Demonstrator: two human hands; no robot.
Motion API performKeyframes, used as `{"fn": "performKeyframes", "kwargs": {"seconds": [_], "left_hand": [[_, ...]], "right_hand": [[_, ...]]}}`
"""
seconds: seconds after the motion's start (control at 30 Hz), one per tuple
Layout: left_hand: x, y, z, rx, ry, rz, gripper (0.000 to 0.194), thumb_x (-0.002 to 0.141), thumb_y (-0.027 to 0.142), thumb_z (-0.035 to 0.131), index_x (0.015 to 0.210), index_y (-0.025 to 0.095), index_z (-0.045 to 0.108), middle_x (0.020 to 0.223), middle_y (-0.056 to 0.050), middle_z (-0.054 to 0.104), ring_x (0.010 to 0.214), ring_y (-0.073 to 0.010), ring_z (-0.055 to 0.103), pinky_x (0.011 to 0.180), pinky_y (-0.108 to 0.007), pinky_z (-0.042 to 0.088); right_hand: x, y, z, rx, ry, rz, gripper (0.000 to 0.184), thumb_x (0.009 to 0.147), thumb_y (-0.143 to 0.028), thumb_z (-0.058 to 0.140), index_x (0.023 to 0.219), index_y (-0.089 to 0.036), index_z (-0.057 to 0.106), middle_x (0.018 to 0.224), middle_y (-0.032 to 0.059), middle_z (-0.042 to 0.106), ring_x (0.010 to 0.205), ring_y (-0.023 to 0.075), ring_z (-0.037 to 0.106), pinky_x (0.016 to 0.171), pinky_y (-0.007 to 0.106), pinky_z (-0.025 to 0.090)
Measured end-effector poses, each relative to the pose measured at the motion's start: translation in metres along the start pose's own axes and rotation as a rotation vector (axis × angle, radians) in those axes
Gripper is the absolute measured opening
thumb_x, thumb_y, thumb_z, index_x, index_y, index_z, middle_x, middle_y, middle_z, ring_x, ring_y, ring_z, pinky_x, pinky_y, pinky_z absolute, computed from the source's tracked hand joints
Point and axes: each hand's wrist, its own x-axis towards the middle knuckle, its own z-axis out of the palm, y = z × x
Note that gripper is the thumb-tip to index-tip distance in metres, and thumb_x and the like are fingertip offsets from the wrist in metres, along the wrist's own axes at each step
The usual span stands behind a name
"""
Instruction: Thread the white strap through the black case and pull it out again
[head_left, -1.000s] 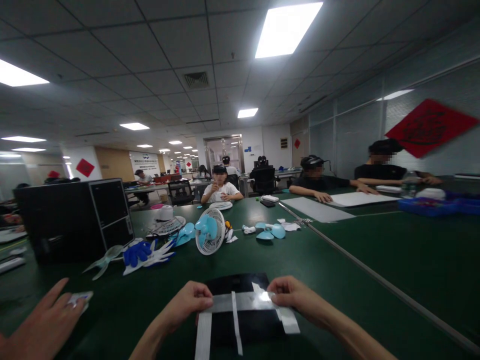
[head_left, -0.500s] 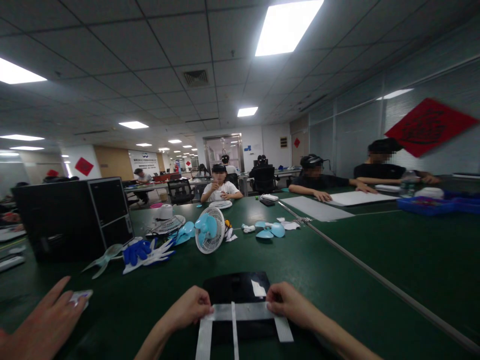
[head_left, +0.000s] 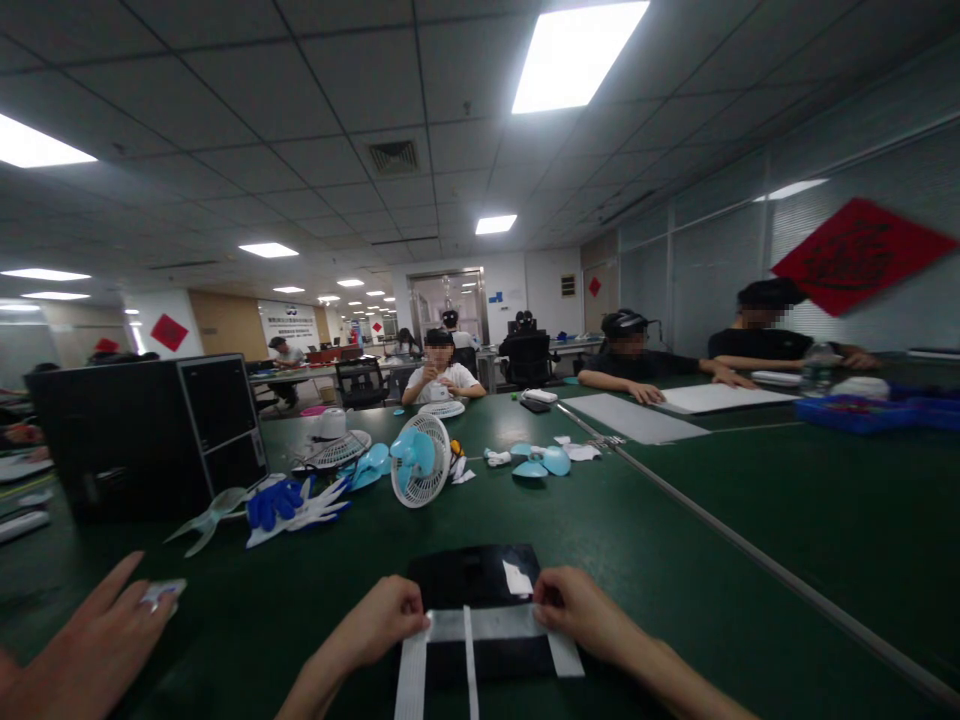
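Observation:
A silvery-grey flat strip [head_left: 495, 624] lies across a black flat object [head_left: 465, 575] on the table in front of me. My left hand [head_left: 388, 612] is closed in a pinch at the strip's left end. At its right end, my right hand [head_left: 576, 605] pinches the strip too. White ribbed bands [head_left: 410, 680] run toward me below the strip, with a thin white band [head_left: 471, 660] near the middle. A white scrap [head_left: 516, 577] sits on the black object's upper right, close to my right fingers.
At the left, another person's hand [head_left: 90, 630] is by a small clear packet [head_left: 165, 596]. Beyond are blue-and-white gloves [head_left: 292, 510], a fan grille with blue blades [head_left: 420, 462], loose blue blades [head_left: 536, 462] and a black computer case [head_left: 150, 430]. A metal seam [head_left: 720, 525] crosses the green table.
Both my hands keep their pinch on the strip, almost unmoved. The bands shift very slightly. Across the table, a seated person's hands now show a white object.

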Motion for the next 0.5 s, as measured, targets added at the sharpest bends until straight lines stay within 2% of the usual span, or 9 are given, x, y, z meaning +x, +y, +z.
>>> {"fn": "performKeyframes", "kwargs": {"seconds": [0.23, 0.5], "left_hand": [[-0.0023, 0.0010, 0.0015, -0.026, -0.015, -0.055, 0.026, 0.077, 0.039, 0.058, 0.087, 0.018, 0.069, 0.089, -0.004, 0.068, 0.080, -0.0205, 0.061, 0.064, -0.028, 0.041], [-0.0041, 0.0020, 0.0024, 0.053, 0.025, 0.019, 0.018, 0.077, 0.035, 0.058, 0.087, 0.021, 0.066, 0.088, -0.001, 0.063, 0.078, -0.0176, 0.057, 0.063, -0.025, 0.038]], "right_hand": [[-0.0022, -0.0015, -0.0002, 0.014, 0.006, 0.016, 0.014, 0.077, -0.019, 0.061, 0.087, -0.016, 0.071, 0.088, 0.0056, 0.072, 0.078, 0.0172, 0.064, 0.064, 0.025, 0.044], [-0.0003, 0.0037, 0.0012, -0.024, 0.014, 0.008, 0.015, 0.076, -0.023, 0.062, 0.089, -0.017, 0.070, 0.089, 0.0054, 0.070, 0.078, 0.0178, 0.063, 0.062, 0.025, 0.044]]}}
